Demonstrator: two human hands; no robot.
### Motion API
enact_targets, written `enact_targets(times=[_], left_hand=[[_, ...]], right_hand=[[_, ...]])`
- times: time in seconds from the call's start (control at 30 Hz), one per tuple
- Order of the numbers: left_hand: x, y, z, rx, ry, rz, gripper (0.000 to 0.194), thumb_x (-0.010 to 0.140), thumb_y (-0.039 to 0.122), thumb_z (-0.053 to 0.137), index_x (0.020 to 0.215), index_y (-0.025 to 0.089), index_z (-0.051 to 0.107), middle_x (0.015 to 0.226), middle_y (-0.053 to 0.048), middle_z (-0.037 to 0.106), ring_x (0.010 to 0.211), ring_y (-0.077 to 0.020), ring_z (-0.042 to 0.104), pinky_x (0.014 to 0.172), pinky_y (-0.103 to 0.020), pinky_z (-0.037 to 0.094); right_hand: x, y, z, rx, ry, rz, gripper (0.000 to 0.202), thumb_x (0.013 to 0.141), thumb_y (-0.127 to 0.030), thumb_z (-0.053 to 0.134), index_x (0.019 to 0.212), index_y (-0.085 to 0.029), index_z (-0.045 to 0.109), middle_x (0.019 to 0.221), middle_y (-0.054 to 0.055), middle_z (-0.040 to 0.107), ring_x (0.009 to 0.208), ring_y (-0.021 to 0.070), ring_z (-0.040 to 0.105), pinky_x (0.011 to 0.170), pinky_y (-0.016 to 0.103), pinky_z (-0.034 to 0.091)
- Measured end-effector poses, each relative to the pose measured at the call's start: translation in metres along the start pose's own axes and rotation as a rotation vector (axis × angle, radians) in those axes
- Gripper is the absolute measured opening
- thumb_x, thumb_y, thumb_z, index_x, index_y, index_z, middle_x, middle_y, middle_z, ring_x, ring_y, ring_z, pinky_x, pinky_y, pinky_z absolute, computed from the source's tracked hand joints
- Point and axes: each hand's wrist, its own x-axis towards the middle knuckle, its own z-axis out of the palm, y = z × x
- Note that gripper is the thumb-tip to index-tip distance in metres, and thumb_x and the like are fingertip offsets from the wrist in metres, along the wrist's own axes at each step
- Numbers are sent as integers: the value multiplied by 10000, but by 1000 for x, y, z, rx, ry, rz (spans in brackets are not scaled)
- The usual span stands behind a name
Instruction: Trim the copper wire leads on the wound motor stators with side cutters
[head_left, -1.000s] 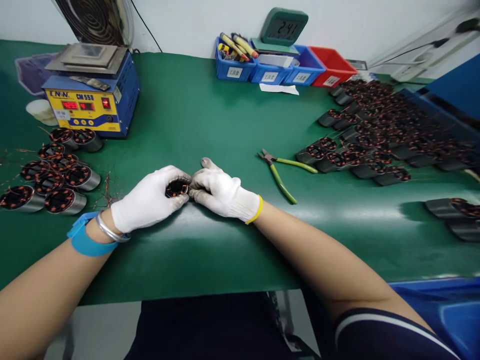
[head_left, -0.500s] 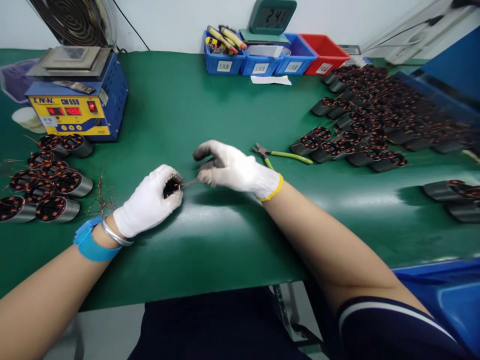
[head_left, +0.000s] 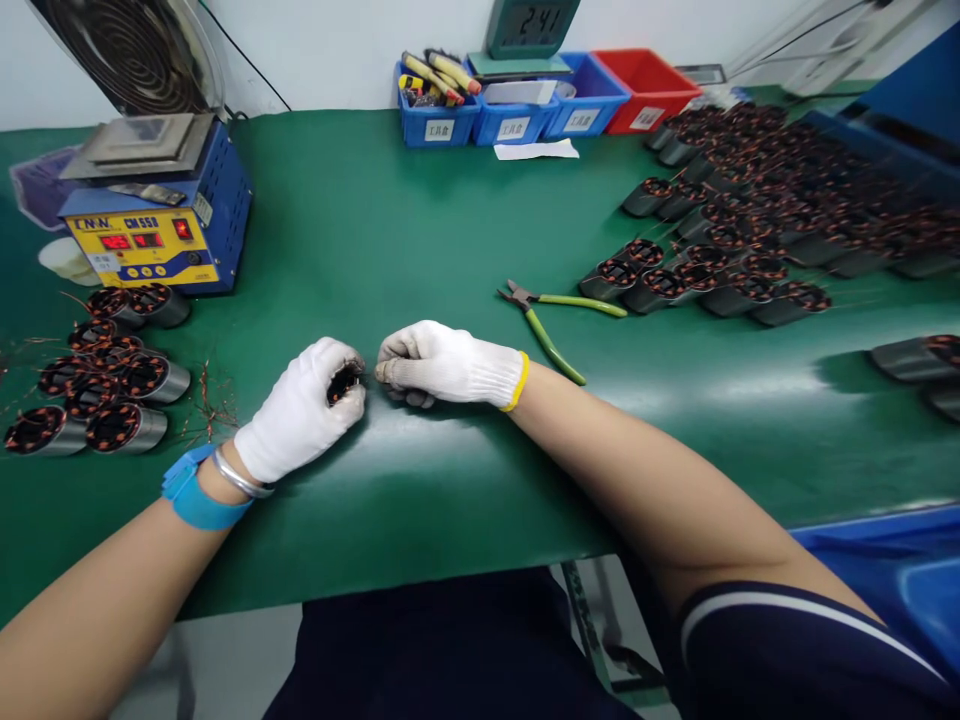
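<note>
My left hand (head_left: 304,410), in a white glove, is wrapped round a motor stator (head_left: 344,386) with a metal shell and copper windings. Most of the stator is hidden by the fingers; its open end faces right. Just to the right of that end, my right hand (head_left: 431,365), also gloved, has thumb and fingers pinched together on the stator's thin wire leads, which hardly show in the small gap between the hands. Beyond the right hand lie cutting pliers (head_left: 551,340) with green handles, jaws pointing left.
Several stators (head_left: 142,375) and copper wire scraps (head_left: 212,405) lie on the left, before a blue and yellow CM550 unit (head_left: 161,235). A large group of stators (head_left: 750,220) fills the right. Blue bins (head_left: 439,128) and a red bin (head_left: 649,95) stand at the back.
My right hand has come down and closed its fingers near the stator; half a second ago they were more spread. The left hand keeps its hold. The whole view has shifted slightly.
</note>
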Motion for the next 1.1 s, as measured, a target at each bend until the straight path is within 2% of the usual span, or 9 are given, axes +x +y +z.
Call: enact_targets(times=[0.13, 0.23, 0.4, 0.63, 0.8, 0.87, 0.93, 1.0, 1.1], left_hand=[[1, -2, 4, 38, 54, 51, 125, 782, 246, 444, 858, 196, 528, 883, -83, 574, 825, -230, 553, 787, -378, 484], [0, -2, 6, 66, 66, 58, 128, 804, 250, 425, 861, 199, 528, 895, -90, 570, 838, -234, 546, 796, -386, 482], [-2, -3, 9, 76, 73, 102, 140, 820, 249, 411, 873, 187, 525, 925, -111, 571, 853, -243, 541, 800, -404, 487], [-5, 4, 4, 77, 29, 1, 190, 797, 249, 477, 954, 159, 532, 945, -119, 592, 860, -260, 576, 789, -424, 502], [-8, 6, -6, -117, -30, -40, 766, 697, 376, 655, 1357, 109, 371, 1346, -205, 512, 1219, -337, 534, 1034, -491, 445], [-5, 0, -11, -278, -3, -117, 771, 746, 448, 615, 1389, 115, 351, 1392, -196, 494, 1229, -320, 537, 1049, -487, 442], [-2, -10, -18, -437, 93, -229, 677, 807, 521, 531, 1348, 133, 409, 1326, -171, 552, 1097, -278, 608, 932, -433, 522], [0, -18, -26, -567, 134, -342, 604, 847, 595, 439, 1258, 155, 495, 1174, -147, 629, 860, -229, 649, 689, -356, 559], [1, -19, -41, -664, -186, -477, 543, 861, 650, 425, 1016, 166, 618, 764, -82, 661, 532, -174, 568, 430, -287, 434]], right_hand=[[4, -5, -8, 329, 21, 128, 396, 881, -524, 561, 686, -179, 562, 643, 39, 632, 507, 129, 584, 445, 239, 521], [7, -6, -12, 541, -92, 145, 461, 856, -625, 546, 770, -175, 606, 734, 73, 680, 623, 177, 650, 522, 298, 577], [12, -4, 3, 407, -188, 157, 306, 676, -358, 818, 749, -132, 626, 629, 38, 671, 548, 132, 625, 501, 230, 557], [15, -5, 19, 254, -6, 147, 159, 801, -184, 633, 650, -140, 609, 538, 34, 666, 467, 128, 628, 461, 207, 551], [13, -6, 25, 246, 105, 82, 136, 794, -100, 590, 673, -163, 597, 557, -3, 663, 486, 125, 641, 460, 201, 549], [12, -5, 27, 286, 108, 26, 128, 793, -89, 578, 690, -163, 590, 554, -15, 650, 473, 114, 630, 446, 189, 532], [10, -4, 28, 336, 99, -17, 89, 795, -121, 586, 716, -161, 596, 575, -13, 652, 472, 112, 627, 438, 191, 529], [9, -2, 27, 373, 96, -55, 41, 789, -176, 612, 753, -157, 611, 608, -2, 665, 482, 113, 630, 439, 198, 535], [6, -2, 26, 410, 103, -107, 96, 757, -239, 654, 783, -152, 622, 617, -1, 667, 488, 112, 630, 437, 196, 539]])
